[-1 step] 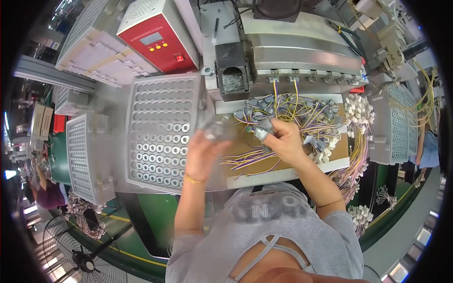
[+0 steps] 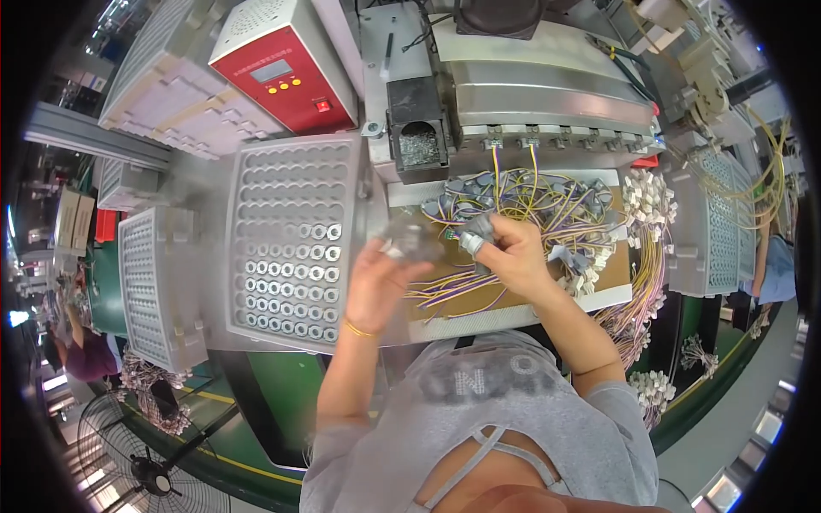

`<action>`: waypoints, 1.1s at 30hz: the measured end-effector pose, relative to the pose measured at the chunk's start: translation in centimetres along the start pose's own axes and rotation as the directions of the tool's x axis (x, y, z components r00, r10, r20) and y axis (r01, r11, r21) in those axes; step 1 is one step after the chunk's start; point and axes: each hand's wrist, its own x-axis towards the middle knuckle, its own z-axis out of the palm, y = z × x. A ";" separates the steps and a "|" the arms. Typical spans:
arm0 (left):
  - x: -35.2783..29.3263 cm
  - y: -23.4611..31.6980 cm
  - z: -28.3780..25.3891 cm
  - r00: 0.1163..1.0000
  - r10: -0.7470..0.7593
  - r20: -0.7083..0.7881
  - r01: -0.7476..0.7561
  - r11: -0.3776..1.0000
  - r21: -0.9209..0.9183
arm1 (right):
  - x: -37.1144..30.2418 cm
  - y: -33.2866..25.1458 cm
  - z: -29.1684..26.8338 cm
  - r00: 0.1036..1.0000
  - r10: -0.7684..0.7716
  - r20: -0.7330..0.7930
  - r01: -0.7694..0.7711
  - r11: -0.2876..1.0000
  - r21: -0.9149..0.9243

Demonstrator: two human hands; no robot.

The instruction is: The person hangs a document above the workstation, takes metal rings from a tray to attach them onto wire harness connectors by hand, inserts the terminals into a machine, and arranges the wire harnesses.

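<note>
Left grip [image 2: 376,282]: blurred, hold cannot be told | Right grip [image 2: 516,254]: pinching small grey-and-silver piece [image 2: 475,234] | Piece: above brown flat board [image 2: 456,259], near tangled yellow-and-purple wires [image 2: 547,201] | Translucent plastic tray [image 2: 291,186] holding silver rings [image 2: 290,293]

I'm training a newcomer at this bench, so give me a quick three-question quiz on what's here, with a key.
1. True or false: the right hand is gripping a grey part.
2. The tray of metal rings lies where, relative to the tangled wires? A) right B) left C) underneath
3. How many spots along the front of the metal fixture have wires attached?

Key: 1 true; 2 B; 3 two.
</note>
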 end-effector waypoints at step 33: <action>-0.2 -2.6 4.6 0.981 0.180 0.076 -0.195 0.909 0.368 | -0.8 -1.3 -1.0 0.996 0.005 0.088 0.011 0.983 -0.182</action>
